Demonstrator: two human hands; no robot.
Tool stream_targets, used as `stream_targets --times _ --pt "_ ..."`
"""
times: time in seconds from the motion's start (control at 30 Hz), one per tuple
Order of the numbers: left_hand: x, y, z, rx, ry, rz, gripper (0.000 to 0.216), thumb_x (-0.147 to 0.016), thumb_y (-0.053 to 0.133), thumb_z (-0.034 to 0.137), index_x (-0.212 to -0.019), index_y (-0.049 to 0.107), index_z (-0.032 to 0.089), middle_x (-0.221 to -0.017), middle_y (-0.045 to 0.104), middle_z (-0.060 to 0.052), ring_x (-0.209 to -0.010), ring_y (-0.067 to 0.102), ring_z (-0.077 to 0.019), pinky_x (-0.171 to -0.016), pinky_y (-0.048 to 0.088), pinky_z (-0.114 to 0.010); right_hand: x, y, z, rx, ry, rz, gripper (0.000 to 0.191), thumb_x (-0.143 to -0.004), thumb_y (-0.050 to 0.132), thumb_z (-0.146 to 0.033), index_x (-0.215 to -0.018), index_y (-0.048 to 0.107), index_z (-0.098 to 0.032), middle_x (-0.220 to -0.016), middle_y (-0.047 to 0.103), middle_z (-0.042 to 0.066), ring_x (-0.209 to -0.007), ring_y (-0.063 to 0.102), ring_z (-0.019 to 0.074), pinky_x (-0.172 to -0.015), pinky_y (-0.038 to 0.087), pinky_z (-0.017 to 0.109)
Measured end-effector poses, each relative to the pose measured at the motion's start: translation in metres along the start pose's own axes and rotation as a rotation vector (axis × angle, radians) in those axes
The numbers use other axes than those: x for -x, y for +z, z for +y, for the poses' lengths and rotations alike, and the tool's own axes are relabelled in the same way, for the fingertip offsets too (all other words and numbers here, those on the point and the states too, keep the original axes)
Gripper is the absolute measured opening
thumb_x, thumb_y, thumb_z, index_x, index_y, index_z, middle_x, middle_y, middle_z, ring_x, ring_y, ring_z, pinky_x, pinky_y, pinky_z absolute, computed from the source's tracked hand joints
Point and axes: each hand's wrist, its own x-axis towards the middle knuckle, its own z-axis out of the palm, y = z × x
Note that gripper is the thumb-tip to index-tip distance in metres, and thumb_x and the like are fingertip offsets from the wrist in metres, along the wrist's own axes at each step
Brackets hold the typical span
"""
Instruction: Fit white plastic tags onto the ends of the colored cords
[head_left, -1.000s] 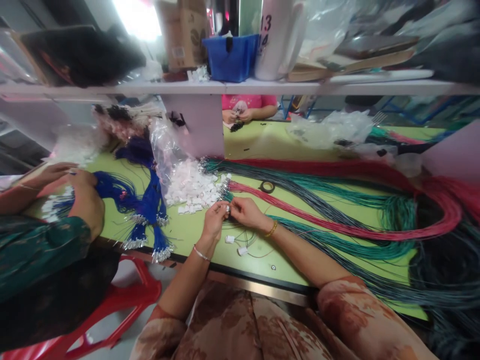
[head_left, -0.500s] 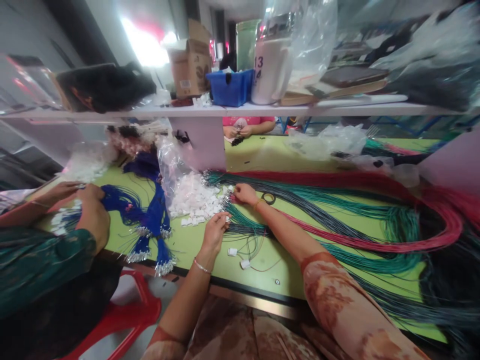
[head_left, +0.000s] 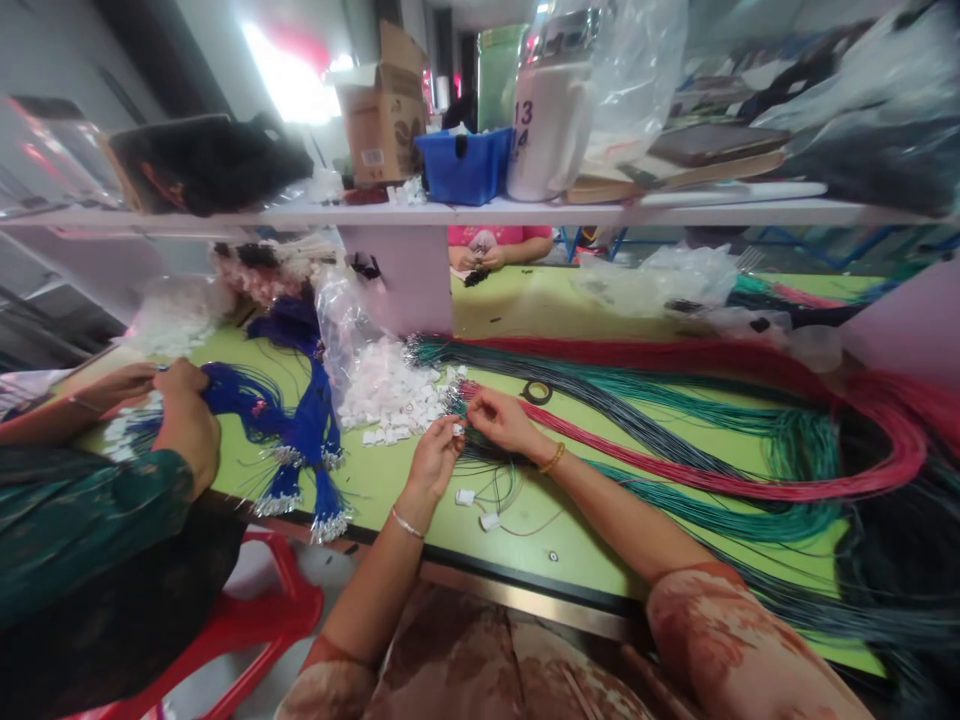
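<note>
Two hands meet over the green surface point(head_left: 375, 485), just in front of us. Our left hand point(head_left: 433, 458) has its fingers point(head_left: 450, 440) clamped on a small white connector point(head_left: 458, 430), held just above the surface. Our right hand point(head_left: 501, 420) comes in from the other side, its fingers pinched together right at that connector. What they grip is too small for us to tell.

Beside our left hand lies a heap of white connectors point(head_left: 390, 395), spilling from a clear bag point(head_left: 339, 315). Long bundles of red wires point(head_left: 637, 350) and green wires point(head_left: 795, 430) sweep across the surface to our right. Their metal-tipped ends lie close to our right hand. A roll of tape point(head_left: 536, 392) lies between the bundles, near our right wrist. Two loose connectors point(head_left: 466, 497) with thin wires attached lie below our hands, toward the near edge.

To our left, a co-worker's hand point(head_left: 187, 425) in a dark green sleeve point(head_left: 82, 520) grips bunches of blue wires point(head_left: 304, 430). A red chair point(head_left: 277, 615) stands below the surface's edge. Above the surface, a shelf point(head_left: 525, 212) carries a blue bin point(head_left: 465, 165), a cardboard box point(head_left: 382, 115) and a white jug point(head_left: 547, 130). Beneath the shelf, across from us, a person in a pink top point(head_left: 495, 235) works with both hands together.
</note>
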Motion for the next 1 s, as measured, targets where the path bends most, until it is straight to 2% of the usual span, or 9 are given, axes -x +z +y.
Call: stream_targets --times 0.1,0.37,0.67,0.77,0.87,0.93,1.0 --pt "-0.001 0.000 -0.001 0.028 -0.003 -0.009 0.021 -0.070 0.075 0.019 -0.087 0.065 0.013 -0.081 0.066 -0.004 -0.062 0.056 -0.0072 -0.061 0.045 -0.020 0.013 0.000 -0.006 0.095 -0.038 0.013 0.008 -0.079 0.055 -0.024 -0.077 0.057 -0.017 -0.072 0.057 0.000 -0.062 0.046 0.0108 -0.059 0.034 0.023" --pt "-0.001 -0.001 -0.001 0.005 0.006 -0.014 0.023 -0.069 0.076 0.021 -0.086 0.063 0.013 -0.086 0.068 -0.006 -0.064 0.057 -0.0077 -0.062 0.045 -0.020 0.018 0.006 -0.003 0.260 0.031 -0.012 0.018 -0.081 0.051 -0.024 -0.064 0.052 -0.017 -0.060 0.051 -0.001 -0.056 0.041 0.0102 -0.056 0.028 0.023" --pt "0.002 0.001 0.000 -0.073 0.062 -0.019 0.030 -0.066 0.079 0.029 -0.086 0.063 0.014 -0.088 0.068 -0.005 -0.064 0.055 -0.0078 -0.062 0.043 -0.022 0.016 0.003 0.000 0.113 0.020 -0.113 0.018 -0.080 0.049 -0.021 -0.062 0.048 -0.017 -0.059 0.049 -0.003 -0.056 0.040 0.0096 -0.056 0.029 0.022" --pt "0.001 0.000 -0.003 -0.097 0.073 -0.014 0.032 -0.064 0.081 0.029 -0.086 0.063 0.014 -0.088 0.068 -0.006 -0.065 0.056 -0.0083 -0.062 0.043 -0.022 0.016 0.004 0.000 0.101 0.059 -0.132 0.019 -0.081 0.048 -0.022 -0.062 0.049 -0.017 -0.058 0.048 -0.003 -0.055 0.040 0.0095 -0.054 0.028 0.022" --pt "0.000 -0.001 -0.008 -0.208 0.141 -0.007 0.031 -0.063 0.081 0.031 -0.084 0.066 0.014 -0.074 0.065 -0.002 -0.059 0.051 -0.0072 -0.059 0.039 -0.021 0.016 0.005 -0.001 0.114 0.089 -0.134 0.020 -0.081 0.049 -0.023 -0.063 0.049 -0.017 -0.057 0.048 -0.003 -0.054 0.040 0.0097 -0.053 0.027 0.022" --pt "0.001 -0.001 -0.010 -0.302 0.174 -0.003 0.030 -0.063 0.081 0.032 -0.083 0.068 0.014 -0.062 0.060 0.001 -0.054 0.047 -0.0069 -0.056 0.036 -0.020 0.017 0.003 -0.003 0.167 0.053 -0.129 0.019 -0.081 0.051 -0.023 -0.064 0.050 -0.017 -0.059 0.050 -0.002 -0.055 0.041 0.0102 -0.055 0.028 0.023" --pt "0.001 -0.001 -0.011 -0.339 0.174 0.013 0.030 -0.063 0.080 0.033 -0.082 0.069 0.013 -0.060 0.058 0.001 -0.054 0.047 -0.0073 -0.055 0.035 -0.021 0.018 -0.001 -0.005 0.234 -0.008 -0.135 0.016 -0.082 0.051 -0.023 -0.067 0.053 -0.017 -0.063 0.053 -0.001 -0.058 0.043 0.0110 -0.056 0.028 0.023"
